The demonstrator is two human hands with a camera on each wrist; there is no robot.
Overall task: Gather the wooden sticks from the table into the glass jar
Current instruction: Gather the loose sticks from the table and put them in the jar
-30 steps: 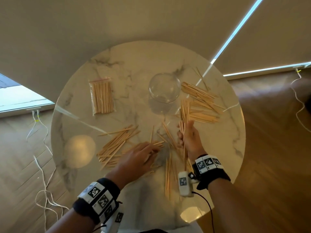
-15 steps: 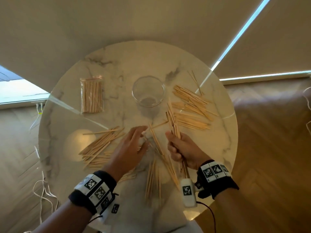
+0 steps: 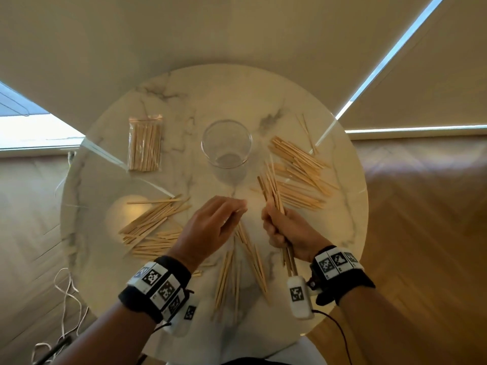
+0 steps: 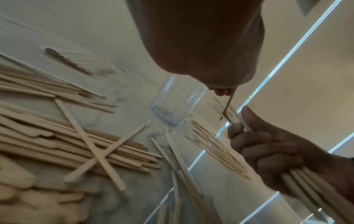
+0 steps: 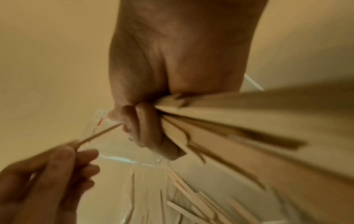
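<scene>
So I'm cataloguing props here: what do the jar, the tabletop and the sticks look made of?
Jar: clear glass, see-through with bright rim glints. Tabletop: glossy white marble or a look-alike, grey veins, reflections. Sticks: pale, unfinished-looking matte wood.

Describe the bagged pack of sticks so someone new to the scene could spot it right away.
Start at the round marble table and find the glass jar standing near its middle. The pack of sticks lies flat to the jar's left, toward the far-left edge. Unlike the loose sticks scattered elsewhere, these sit side by side in one neat block inside a clear plastic bag, untouched by either hand.
</scene>
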